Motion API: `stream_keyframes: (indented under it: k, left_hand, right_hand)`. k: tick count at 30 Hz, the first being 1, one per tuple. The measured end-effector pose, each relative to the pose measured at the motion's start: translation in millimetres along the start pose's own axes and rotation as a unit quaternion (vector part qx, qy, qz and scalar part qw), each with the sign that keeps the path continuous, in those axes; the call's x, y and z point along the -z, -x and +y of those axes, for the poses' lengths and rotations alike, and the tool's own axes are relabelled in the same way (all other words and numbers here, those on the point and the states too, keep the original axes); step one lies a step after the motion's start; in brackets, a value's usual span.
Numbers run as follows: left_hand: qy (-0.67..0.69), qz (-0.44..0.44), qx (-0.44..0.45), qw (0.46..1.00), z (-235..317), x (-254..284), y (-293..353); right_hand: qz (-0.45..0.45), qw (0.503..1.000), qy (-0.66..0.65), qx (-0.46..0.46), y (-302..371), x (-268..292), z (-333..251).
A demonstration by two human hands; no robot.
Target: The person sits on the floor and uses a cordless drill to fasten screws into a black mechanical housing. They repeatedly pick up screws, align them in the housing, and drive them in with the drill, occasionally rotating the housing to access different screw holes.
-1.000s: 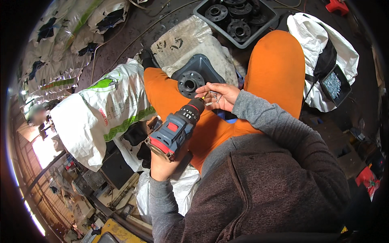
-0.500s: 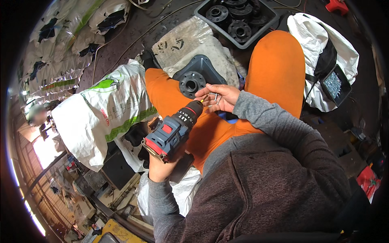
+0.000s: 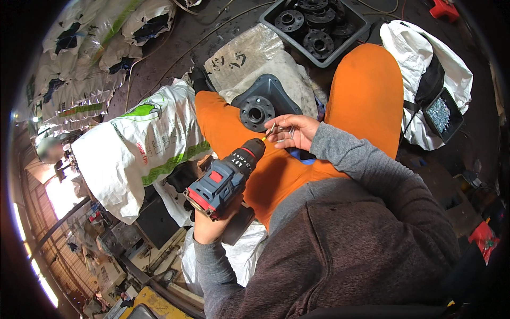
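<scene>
My left hand (image 3: 211,226) is wrapped round the handle of a grey and red cordless drill (image 3: 220,183). Its yellow-collared bit points up and right, toward my right hand (image 3: 300,132). Between the thumb and fingers of that hand is a screw (image 3: 271,129), its end close to the bit; whether they touch is unclear. More screws seem to lie against the curled fingers. Just beyond, a round dark flange with bolt holes (image 3: 246,110) sits on a dark grey square-flared plastic part (image 3: 279,97), beside my left thigh.
A grey crate (image 3: 346,49) holds several round dark flanges. At the right, a black box (image 3: 451,129) of screws sits against a white sack (image 3: 401,45). A printed white sack (image 3: 106,154) stands at left; my orange-trousered knee (image 3: 366,80) rises at right.
My right hand has turned a little, and the screw in its fingertips now points toward the drill bit. The drill has dipped slightly; the whole view has shifted a little.
</scene>
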State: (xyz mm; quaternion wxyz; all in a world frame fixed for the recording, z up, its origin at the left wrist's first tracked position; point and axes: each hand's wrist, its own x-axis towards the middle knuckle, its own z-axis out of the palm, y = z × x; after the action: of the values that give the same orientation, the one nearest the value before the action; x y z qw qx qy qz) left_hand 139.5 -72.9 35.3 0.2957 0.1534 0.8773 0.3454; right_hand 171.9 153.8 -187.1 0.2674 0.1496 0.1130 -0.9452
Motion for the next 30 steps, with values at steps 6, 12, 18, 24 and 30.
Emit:
stream_keyframes:
  k: [6, 12, 18, 24, 30]
  left_hand:
    - [-0.050, 0.010, -0.030, 0.998, -8.2, 0.9, 1.6]
    - [0.046, 0.003, 0.079, 0.996, -15.8, -5.8, 7.4]
    - [-0.158, -0.001, -0.153, 0.976, -2.5, -11.5, -7.4]
    - [-0.104, 0.000, -0.109, 0.989, -11.4, -7.5, -4.6]
    - [-0.087, -0.016, -0.071, 0.993, -10.1, -7.7, -6.3]
  right_hand:
    - [0.041, 0.999, -0.015, -0.025, -1.0, -8.3, 10.7]
    - [0.061, 0.995, -0.066, -0.034, -0.1, -7.9, 16.3]
    - [0.087, 0.995, -0.032, -0.036, -0.3, -10.3, 16.1]
    - [0.096, 0.994, -0.034, -0.032, -2.7, -8.4, 16.8]
    - [0.087, 0.994, -0.061, -0.040, -0.8, -10.6, 16.0]
